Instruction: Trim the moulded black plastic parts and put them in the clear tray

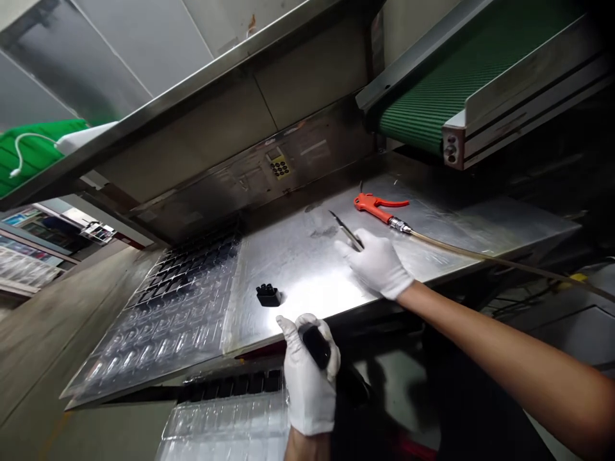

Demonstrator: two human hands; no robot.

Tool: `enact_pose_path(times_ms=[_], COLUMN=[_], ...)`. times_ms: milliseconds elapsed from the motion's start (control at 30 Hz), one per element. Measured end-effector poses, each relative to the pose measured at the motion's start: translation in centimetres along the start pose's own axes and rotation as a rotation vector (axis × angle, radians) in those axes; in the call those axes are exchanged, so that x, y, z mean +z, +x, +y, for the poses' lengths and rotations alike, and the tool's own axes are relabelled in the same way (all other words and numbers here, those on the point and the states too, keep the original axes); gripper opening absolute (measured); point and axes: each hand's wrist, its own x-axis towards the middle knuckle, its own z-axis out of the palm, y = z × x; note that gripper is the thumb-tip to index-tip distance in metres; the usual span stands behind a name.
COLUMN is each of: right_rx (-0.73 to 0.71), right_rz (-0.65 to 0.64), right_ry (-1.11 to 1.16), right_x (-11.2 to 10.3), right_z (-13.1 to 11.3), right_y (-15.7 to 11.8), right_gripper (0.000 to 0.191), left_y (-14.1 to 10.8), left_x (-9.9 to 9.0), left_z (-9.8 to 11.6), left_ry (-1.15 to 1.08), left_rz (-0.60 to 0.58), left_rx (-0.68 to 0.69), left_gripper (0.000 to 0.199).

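Two white-gloved hands work at a metal worktop, the left hand closed in a grip around a black part near the worktop's edge. The right hand pinches a slim tool, its tip pointing away. A small black block stands loose nearby. The clear tray at left appears only partly filled, dark pieces lining its far rows and bare plastic nearer; the held part and block are outside it. An orange air gun lies beyond.
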Motion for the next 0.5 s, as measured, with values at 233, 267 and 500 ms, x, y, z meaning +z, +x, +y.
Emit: enact_pose_path(times_ms=[233,267,500], right_rx=[-0.178,-0.240,-0.594], right_rz=[-0.390,-0.406,-0.414], right_ry=[0.748,0.725,0.248], right_x=[0.6,1.1,2.2], right_z=[-1.5,-1.4,-0.3], right_y=[-16.3,-17.8,-19.0], right_gripper=[0.013,0.021,0.024], left_y=[-1.8,-2.1,-4.2], left_x=[-4.0,-4.3,-5.9], left_z=[-4.3,-4.8,-6.1], left_ry=[-0.282,-0.269,-0.366], left_rz=[0.142,0.194,0.181], left_rx=[-0.086,-0.099,-0.314], left_gripper=[0.057,0.056,0.050])
